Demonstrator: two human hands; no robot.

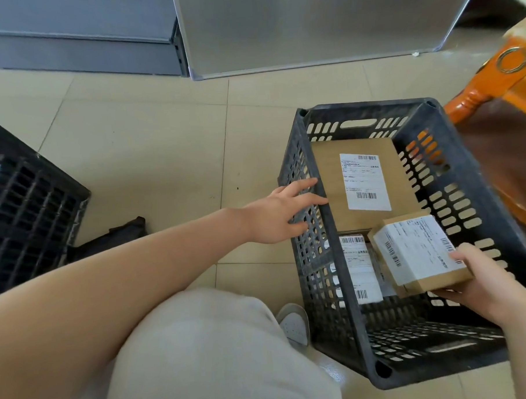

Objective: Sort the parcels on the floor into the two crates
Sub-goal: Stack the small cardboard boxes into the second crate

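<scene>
Right hand (476,280) grips small box (420,249) by its near end, held tilted over crate (322,214), above a labelled parcel (359,267); long axis runs away from hand, toward big box (363,180). Left hand (279,212) open, fingers spread on the crate's left rim. Second crate (30,203) far left.

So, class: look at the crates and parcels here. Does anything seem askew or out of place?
Nothing looks damaged or spilled. The small parcel sits tilted over the right crate, but only because the right hand holds it. The large parcel lies flat inside. The left hand rests open on the rim.
</scene>
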